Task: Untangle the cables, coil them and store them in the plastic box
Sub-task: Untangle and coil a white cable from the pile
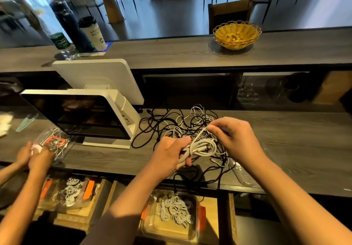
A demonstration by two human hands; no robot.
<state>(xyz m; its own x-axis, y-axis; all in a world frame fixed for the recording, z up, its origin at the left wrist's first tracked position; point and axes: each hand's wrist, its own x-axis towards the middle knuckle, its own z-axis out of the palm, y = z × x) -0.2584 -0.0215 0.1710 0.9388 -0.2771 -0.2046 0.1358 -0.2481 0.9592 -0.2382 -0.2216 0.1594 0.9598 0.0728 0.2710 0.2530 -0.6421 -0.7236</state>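
Observation:
A tangle of black and white cables lies on the grey wooden counter. My left hand grips a partly coiled white cable just above the counter. My right hand pinches the loose end of that white cable above the coil. Below the counter edge, a clear plastic box with orange clips holds several coiled white cables.
A white point-of-sale screen stands left of the tangle. Another person's hands work on cables beside a clear lid at the far left, with a second box of coils below. A yellow basket, bottles and a cup stand on the upper ledge.

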